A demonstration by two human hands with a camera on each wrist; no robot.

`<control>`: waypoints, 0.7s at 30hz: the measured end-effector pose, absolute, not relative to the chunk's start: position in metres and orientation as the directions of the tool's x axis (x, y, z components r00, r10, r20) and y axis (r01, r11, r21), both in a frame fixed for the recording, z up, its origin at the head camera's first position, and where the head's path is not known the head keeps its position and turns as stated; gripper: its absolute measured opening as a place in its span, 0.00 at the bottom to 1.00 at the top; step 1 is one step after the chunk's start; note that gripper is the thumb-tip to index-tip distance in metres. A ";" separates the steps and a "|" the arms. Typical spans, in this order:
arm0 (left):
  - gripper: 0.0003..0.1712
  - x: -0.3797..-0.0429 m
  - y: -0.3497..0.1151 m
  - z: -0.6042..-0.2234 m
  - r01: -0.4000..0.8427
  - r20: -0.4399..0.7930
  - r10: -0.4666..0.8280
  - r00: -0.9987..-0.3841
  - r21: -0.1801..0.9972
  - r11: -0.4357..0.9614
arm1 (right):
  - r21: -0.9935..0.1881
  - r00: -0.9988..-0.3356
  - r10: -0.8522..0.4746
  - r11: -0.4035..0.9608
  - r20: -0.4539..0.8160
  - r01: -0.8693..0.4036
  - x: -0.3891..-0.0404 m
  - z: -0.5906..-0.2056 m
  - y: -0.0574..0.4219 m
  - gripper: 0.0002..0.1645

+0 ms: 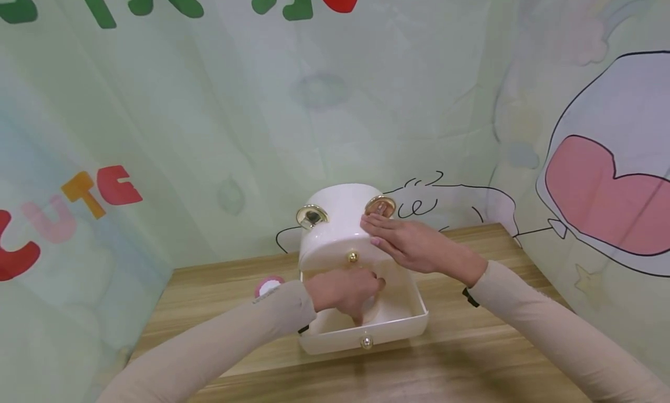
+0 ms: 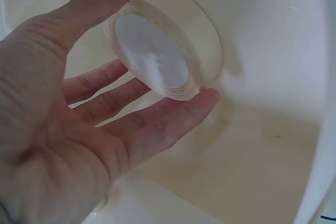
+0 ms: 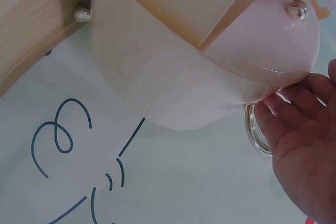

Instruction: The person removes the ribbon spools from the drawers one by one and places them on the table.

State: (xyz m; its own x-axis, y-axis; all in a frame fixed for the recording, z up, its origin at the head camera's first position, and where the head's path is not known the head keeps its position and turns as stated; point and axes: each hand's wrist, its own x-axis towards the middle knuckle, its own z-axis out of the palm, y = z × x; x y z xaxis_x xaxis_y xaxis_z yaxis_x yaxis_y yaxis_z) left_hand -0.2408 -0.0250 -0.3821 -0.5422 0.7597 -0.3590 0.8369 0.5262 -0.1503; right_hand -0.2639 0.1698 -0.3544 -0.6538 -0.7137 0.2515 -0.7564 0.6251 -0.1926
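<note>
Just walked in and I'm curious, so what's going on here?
A person's left grip is inside the open drawer of a white, rounded box, holding a pale roll, which looks like tape, between thumb and fingers. The right grip has its fingers against the upper part of the box, beside a gold-rimmed ring. The box stands on a wooden table; whether the roll touches the drawer's floor is hard to tell.

Left grip (image 2: 79, 137) holding pale round roll (image 2: 176, 35), white face (image 2: 149, 51) showing, inside cream container (image 2: 247, 161)
</note>
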 end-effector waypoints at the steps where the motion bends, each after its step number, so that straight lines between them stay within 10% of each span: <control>1: 0.39 -0.241 -0.025 -0.382 0.838 -0.358 0.761 -0.541 -0.152 0.524 | -0.192 -0.653 -0.714 0.624 0.252 -0.757 -0.264 -0.354 0.170 0.31; 21: 0.33 -0.237 -0.025 -0.380 0.846 -0.363 0.765 -0.531 -0.190 0.498 | -0.173 -0.652 -0.710 0.630 0.265 -0.757 -0.263 -0.354 0.169 0.30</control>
State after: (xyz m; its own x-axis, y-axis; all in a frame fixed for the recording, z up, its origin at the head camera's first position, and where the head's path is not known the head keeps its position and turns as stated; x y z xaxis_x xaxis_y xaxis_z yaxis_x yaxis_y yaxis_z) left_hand -0.2366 -0.0254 -0.3803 -0.5315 0.7652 -0.3633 0.8463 0.4976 -0.1900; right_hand -0.2634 0.1692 -0.3544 -0.6519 -0.7104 0.2653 -0.7570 0.6301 -0.1728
